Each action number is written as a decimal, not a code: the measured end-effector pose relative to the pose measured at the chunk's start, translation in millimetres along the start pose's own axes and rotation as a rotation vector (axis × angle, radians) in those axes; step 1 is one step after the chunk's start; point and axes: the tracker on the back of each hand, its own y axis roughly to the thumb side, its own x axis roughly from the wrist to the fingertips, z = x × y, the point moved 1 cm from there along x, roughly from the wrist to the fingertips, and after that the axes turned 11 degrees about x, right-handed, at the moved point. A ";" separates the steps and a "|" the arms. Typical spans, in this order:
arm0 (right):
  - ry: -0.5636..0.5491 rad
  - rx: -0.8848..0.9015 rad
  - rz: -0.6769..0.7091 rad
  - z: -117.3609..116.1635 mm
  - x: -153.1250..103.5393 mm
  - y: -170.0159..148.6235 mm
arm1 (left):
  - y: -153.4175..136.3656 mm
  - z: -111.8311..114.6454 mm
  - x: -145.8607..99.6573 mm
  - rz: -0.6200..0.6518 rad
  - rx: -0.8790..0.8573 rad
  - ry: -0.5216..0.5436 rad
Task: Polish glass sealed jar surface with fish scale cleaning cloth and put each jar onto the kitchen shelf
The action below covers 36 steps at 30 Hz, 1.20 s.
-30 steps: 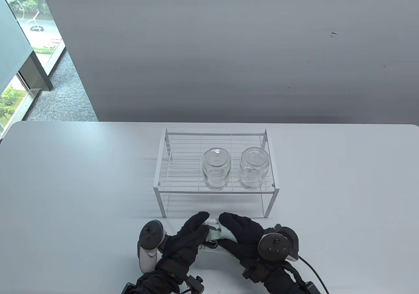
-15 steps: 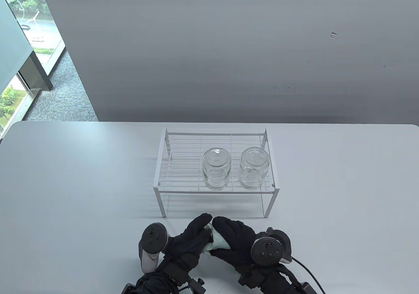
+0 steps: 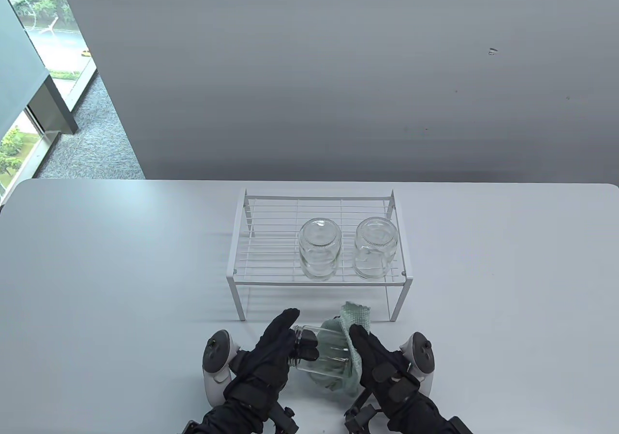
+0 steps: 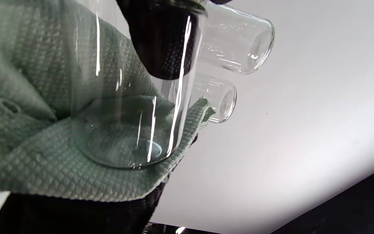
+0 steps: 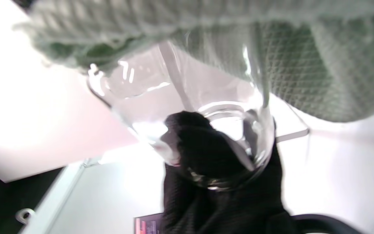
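A clear glass jar [image 3: 325, 354] lies on its side just above the table in front of the shelf. My left hand [image 3: 301, 336] grips its neck, and its glove [image 5: 213, 169] covers the mouth. My right hand [image 3: 367, 353] holds the green fish scale cloth [image 3: 356, 316] wrapped round the jar's body and base. From the left wrist the cloth [image 4: 60, 156] cups the jar's bottom [image 4: 125, 130]. Two more jars [image 3: 318, 249] [image 3: 376, 247] stand upside down on the white wire shelf [image 3: 271, 240].
The shelf's front legs [image 3: 240, 303] [image 3: 397, 303] stand just beyond my hands. Its left half holds no jar. The table's near edge lies right behind my wrists. A grey wall rises behind the table.
My hands have drawn apart and my right wrist has rolled outward. The jar, mostly hidden between the gloves before, now shows on its side, and the cloth has spread over it.
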 end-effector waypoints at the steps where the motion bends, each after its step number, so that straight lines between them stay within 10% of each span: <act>1: 0.008 0.023 -0.001 -0.8 0.1 -1.1 | -3.0 0.0 0.2 -0.010 -0.059 -0.006; 28: 0.123 -0.200 -0.018 -17.9 0.6 -17.0 | -1.3 25.6 4.0 0.048 -0.143 -0.158; 36: -0.053 -0.161 0.102 -6.6 -2.0 -3.7 | 3.9 21.8 3.7 0.051 0.023 -0.093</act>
